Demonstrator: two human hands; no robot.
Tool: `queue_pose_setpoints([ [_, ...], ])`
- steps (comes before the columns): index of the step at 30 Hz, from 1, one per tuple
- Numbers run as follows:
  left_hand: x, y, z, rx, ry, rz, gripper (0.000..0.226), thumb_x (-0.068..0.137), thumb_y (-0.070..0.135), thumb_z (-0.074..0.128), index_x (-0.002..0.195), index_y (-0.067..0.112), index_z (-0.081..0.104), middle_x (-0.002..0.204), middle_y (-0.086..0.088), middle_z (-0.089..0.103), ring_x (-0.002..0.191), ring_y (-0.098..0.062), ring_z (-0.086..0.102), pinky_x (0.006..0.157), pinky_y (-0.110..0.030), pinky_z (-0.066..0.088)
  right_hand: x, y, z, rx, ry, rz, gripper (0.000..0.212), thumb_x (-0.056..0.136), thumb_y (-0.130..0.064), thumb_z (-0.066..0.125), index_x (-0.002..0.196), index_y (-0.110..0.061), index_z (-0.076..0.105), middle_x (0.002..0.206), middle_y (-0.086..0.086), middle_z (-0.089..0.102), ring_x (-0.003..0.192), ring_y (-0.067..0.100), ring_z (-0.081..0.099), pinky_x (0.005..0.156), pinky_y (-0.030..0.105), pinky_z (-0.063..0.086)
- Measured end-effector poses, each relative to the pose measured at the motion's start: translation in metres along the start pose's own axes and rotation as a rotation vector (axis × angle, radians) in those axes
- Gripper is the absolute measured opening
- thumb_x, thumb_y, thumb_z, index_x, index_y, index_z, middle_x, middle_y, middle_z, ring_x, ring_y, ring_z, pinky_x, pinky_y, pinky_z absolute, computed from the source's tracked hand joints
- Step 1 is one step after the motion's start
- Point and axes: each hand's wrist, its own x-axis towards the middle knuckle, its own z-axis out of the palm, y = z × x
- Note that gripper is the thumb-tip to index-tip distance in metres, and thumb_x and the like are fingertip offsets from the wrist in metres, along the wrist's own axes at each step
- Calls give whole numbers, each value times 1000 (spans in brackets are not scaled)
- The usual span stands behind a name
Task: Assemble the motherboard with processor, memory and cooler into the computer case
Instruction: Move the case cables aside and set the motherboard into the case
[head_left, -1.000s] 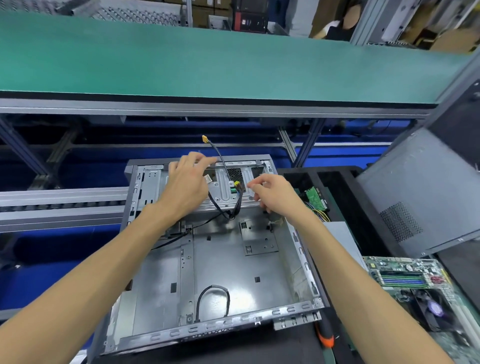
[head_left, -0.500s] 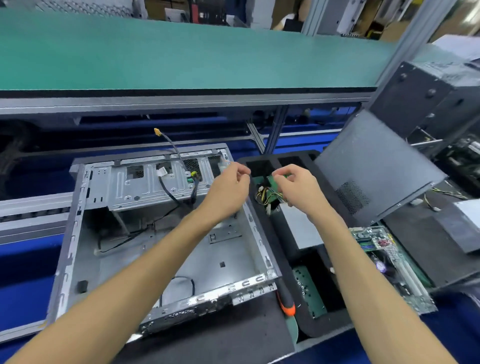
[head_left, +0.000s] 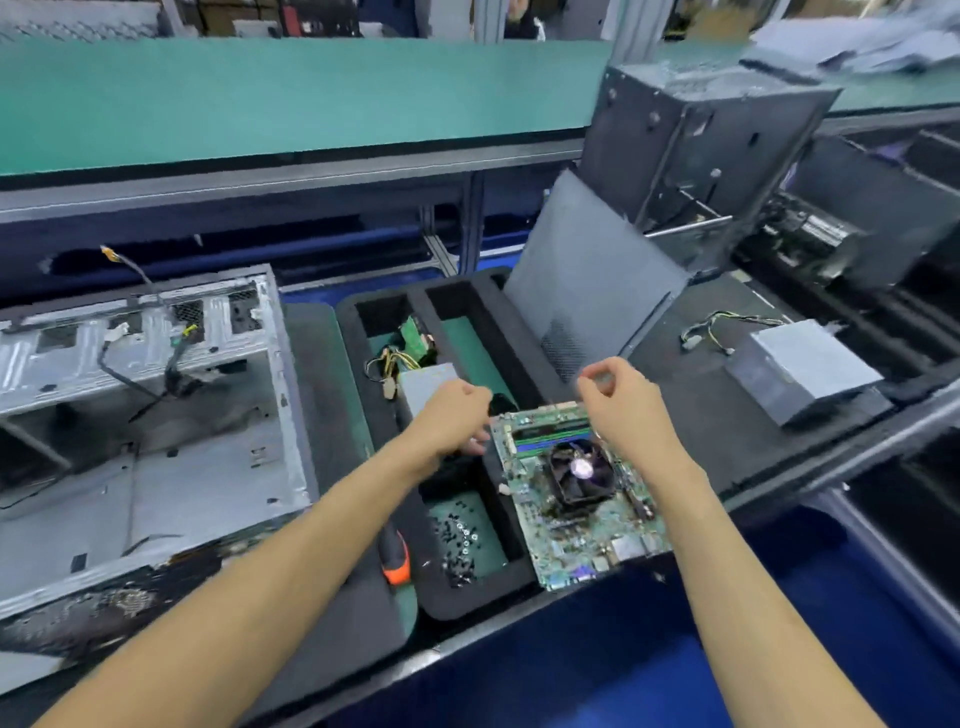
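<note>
The green motherboard (head_left: 582, 540) lies on the black mat at centre right, with a black cooler fan (head_left: 579, 475) in its middle and memory sticks (head_left: 553, 434) along its far edge. The open grey computer case (head_left: 291, 395) lies on its side at the left, black cables (head_left: 176, 358) hanging inside. My left hand (head_left: 457, 415) hovers at the board's far left corner, fingers loosely curled, nothing in it. My right hand (head_left: 618, 400) hovers over the far right corner, fingers also loosely curled and empty.
A black foam tray (head_left: 363, 374) between case and board holds a small power supply (head_left: 426, 384), loose screws (head_left: 462, 540) and an orange-handled screwdriver (head_left: 395, 558). A grey side panel (head_left: 587, 280) leans behind the board. Another power supply (head_left: 800, 369) sits right. A green conveyor (head_left: 260, 93) runs behind.
Both hands left the case's cables and swung right across the foam tray. They are now over the motherboard, and my view has turned right with them.
</note>
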Motion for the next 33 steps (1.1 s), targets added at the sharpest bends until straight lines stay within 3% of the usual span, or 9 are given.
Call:
queue_pose_setpoints([
  [2, 3, -11, 26, 27, -14, -92, 26, 102, 32, 46, 83, 14, 47, 88, -12, 56, 80, -27, 64, 73, -43, 61, 2, 35, -13, -52, -21, 50, 31, 97, -36, 60, 120, -16, 61, 102, 4, 65, 105, 27, 61, 88, 40, 50],
  [5, 6, -28, 56, 81, -44, -233, 44, 99, 50, 50, 109, 7, 48, 96, -9, 57, 96, -27, 65, 71, -40, 63, 4, 87, -21, -171, -67, 152, 64, 96, -52, 58, 140, -6, 50, 131, 18, 57, 123, 37, 51, 100, 48, 45],
  [9, 10, -43, 78, 164, -10, -383, 90, 89, 66, 54, 146, -1, 33, 137, -10, 49, 111, -25, 58, 79, -50, 61, 3, 138, -15, -278, -215, 328, 100, 88, -77, 48, 152, -1, 31, 146, 25, 38, 134, 42, 37, 105, 49, 37],
  [11, 12, -47, 85, 158, 23, -427, 106, 84, 69, 59, 152, -2, 20, 158, -20, 30, 128, -34, 51, 79, -53, 60, 3, 153, -10, -301, -280, 368, 106, 85, -80, 47, 152, 0, 29, 148, 26, 35, 134, 41, 35, 105, 49, 38],
  [13, 12, -52, 90, 65, 18, -469, 109, 80, 68, 66, 153, 1, 20, 157, -19, 32, 124, -36, 54, 77, -52, 61, 3, 163, -5, -316, -294, 362, 107, 82, -83, 46, 148, 1, 33, 144, 25, 36, 132, 40, 34, 103, 49, 38],
  [17, 14, -61, 100, -44, 31, -510, 104, 73, 62, 78, 146, 2, 34, 130, -15, 51, 107, -27, 59, 75, -44, 62, 8, 171, -1, -316, -271, 378, 104, 78, -88, 43, 135, -1, 46, 136, 23, 40, 127, 37, 33, 99, 49, 38],
  [22, 17, -67, 107, -113, 103, -522, 115, 61, 62, 86, 146, 5, 33, 129, -13, 51, 107, -26, 57, 67, -38, 60, 18, 174, 3, -257, -244, 430, 95, 82, -86, 39, 135, -7, 48, 138, 21, 37, 126, 36, 30, 88, 46, 36],
  [27, 17, -71, 110, -163, 108, -516, 118, 58, 72, 80, 148, 21, 23, 122, -7, 51, 105, -23, 55, 69, -38, 58, 20, 183, 7, -56, -140, 471, 74, 92, -74, 43, 142, -19, 47, 144, 23, 33, 134, 37, 26, 107, 49, 31],
  [33, 15, -72, 111, -172, 105, -526, 102, 54, 83, 73, 131, 27, 36, 113, -6, 54, 102, -21, 58, 68, -37, 61, 20, 187, 7, -11, -65, 451, 63, 98, -66, 40, 130, -14, 55, 140, 21, 43, 132, 36, 31, 107, 48, 31],
])
